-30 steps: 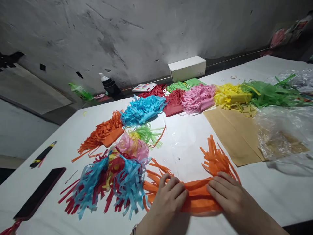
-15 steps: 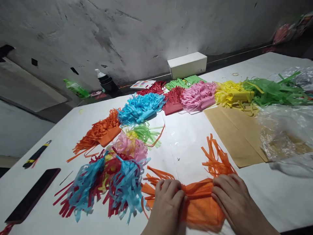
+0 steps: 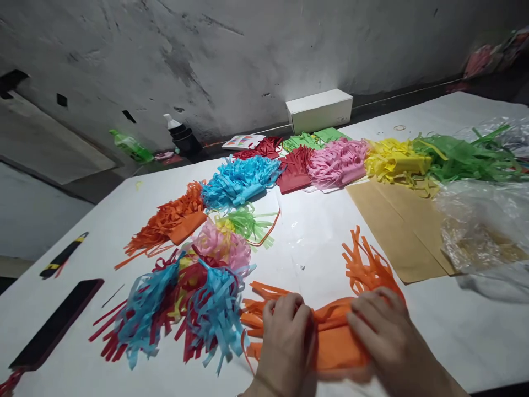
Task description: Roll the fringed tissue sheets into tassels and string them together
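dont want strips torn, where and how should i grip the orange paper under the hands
Grip the orange paper by both ends of its uncut middle band, probably best from the near side: the band is broad, while loose strips splay left and, at the right, away. The left hand and right hand rest there.

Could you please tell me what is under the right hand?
Orange paper lies under the right hand, with orange fringe spreading beyond it; the part directly beneath the hand cannot be seen.
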`<state>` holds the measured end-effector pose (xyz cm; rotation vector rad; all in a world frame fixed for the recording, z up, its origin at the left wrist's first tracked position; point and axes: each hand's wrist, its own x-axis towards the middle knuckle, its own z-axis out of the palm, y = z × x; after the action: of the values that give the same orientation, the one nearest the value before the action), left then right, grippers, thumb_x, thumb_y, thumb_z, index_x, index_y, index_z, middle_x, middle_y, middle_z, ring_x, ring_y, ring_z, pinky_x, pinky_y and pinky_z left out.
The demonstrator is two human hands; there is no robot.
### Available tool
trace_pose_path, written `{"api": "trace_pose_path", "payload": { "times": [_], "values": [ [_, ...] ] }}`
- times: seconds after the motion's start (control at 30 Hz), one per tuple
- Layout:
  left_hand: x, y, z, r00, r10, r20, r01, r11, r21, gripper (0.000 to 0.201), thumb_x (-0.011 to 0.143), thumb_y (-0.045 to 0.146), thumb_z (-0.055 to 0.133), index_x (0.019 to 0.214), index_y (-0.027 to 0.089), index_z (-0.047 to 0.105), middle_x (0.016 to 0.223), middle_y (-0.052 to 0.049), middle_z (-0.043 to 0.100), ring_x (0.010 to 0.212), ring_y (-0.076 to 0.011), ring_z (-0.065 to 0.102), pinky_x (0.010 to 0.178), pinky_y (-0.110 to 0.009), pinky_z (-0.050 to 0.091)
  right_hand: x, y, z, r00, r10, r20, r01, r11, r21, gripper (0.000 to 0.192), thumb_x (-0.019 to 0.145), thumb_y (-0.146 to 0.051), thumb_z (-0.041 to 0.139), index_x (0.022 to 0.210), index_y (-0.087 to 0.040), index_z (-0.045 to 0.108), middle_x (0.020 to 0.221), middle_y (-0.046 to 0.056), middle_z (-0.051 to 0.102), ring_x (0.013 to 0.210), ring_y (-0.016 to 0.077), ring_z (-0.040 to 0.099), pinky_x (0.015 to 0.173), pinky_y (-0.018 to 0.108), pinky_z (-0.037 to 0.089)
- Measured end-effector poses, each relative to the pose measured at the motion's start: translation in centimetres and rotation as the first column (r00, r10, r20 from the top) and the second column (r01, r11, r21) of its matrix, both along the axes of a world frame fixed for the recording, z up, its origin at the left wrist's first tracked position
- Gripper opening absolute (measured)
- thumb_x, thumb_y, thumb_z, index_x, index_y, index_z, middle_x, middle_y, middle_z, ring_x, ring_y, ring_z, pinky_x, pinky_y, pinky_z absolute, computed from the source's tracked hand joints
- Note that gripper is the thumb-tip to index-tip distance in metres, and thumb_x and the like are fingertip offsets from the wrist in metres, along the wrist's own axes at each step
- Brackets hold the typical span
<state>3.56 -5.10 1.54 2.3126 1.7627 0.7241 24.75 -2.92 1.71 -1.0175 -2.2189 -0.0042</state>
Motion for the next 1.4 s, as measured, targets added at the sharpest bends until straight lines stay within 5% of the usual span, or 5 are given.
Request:
{"api": "trace_pose_path", "payload": {
  "times": [0.1, 0.53, 0.8, 1.13, 1.4],
  "values": [
    [0.0, -0.1, 0.2, 0.998, -0.056, 0.003, 0.056, 0.995, 0.084, 0.018, 0.091, 0.007, 0.053, 0.084, 0.022, 0.062, 0.091, -0.003, 0.064, 0.086, -0.0215, 0.058, 0.092, -0.045, 0.035, -0.6, 0.0, -0.3, 0.977, 0.196, 0.081, -0.197, 0.98, -0.002, 0.03, 0.093, -0.004, 0.04, 0.099, -0.014, 0.067, 0.087, 0.006, 0.067, 0.088, 0.023, 0.058, 0.102, 0.043, 0.034],
    [-0.1, 0.0, 0.5, 0.974, -0.223, 0.028, 0.217, 0.965, 0.15, 0.018, 0.097, 0.013, 0.058, 0.082, 0.021, 0.064, 0.087, -0.001, 0.069, 0.088, -0.0198, 0.059, 0.097, -0.043, 0.035, -1.1, 0.1, -0.5, 0.97, 0.232, 0.077, -0.225, 0.97, -0.086, 0.034, 0.099, -0.007, 0.036, 0.076, -0.018, 0.059, 0.073, 0.003, 0.057, 0.071, 0.0197, 0.047, 0.083, 0.037, 0.035],
    [-0.4, -0.5, 0.2, 0.981, -0.174, 0.081, 0.166, 0.981, 0.097, 0.02, 0.096, 0.012, 0.052, 0.087, 0.023, 0.066, 0.091, -0.002, 0.069, 0.086, -0.0221, 0.056, 0.088, -0.045, 0.032, 3.0, -0.2, -1.0, 0.985, 0.159, -0.063, -0.161, 0.986, -0.036, 0.039, 0.105, -0.009, 0.03, 0.098, -0.016, 0.068, 0.094, 0.007, 0.069, 0.098, 0.0212, 0.057, 0.105, 0.04, 0.033],
    [1.0, 0.3, 0.3, 0.998, -0.031, -0.048, 0.032, 0.999, 0.035, 0.013, 0.081, 0.007, 0.061, 0.08, 0.02, 0.059, 0.092, -0.002, 0.064, 0.088, -0.0221, 0.056, 0.091, -0.046, 0.033, 1.1, -0.2, -1.2, 0.994, -0.111, -0.002, 0.109, 0.976, -0.186, 0.033, 0.099, -0.007, 0.04, 0.078, -0.019, 0.062, 0.086, 0.005, 0.064, 0.088, 0.022, 0.057, 0.096, 0.044, 0.034],
    [0.7, 1.4, 1.3, 0.842, -0.385, -0.378, 0.451, 0.886, 0.104, 0.018, 0.089, 0.02, 0.072, 0.073, 0.021, 0.063, 0.08, 0.003, 0.063, 0.082, -0.0192, 0.053, 0.112, -0.049, 0.022, 0.9, -0.7, -1.7, 0.99, 0.1, 0.094, -0.094, 0.993, -0.066, 0.025, 0.088, -0.001, 0.043, 0.085, -0.019, 0.061, 0.085, 0.004, 0.063, 0.089, 0.0224, 0.055, 0.109, 0.047, 0.03]
  ]
}}
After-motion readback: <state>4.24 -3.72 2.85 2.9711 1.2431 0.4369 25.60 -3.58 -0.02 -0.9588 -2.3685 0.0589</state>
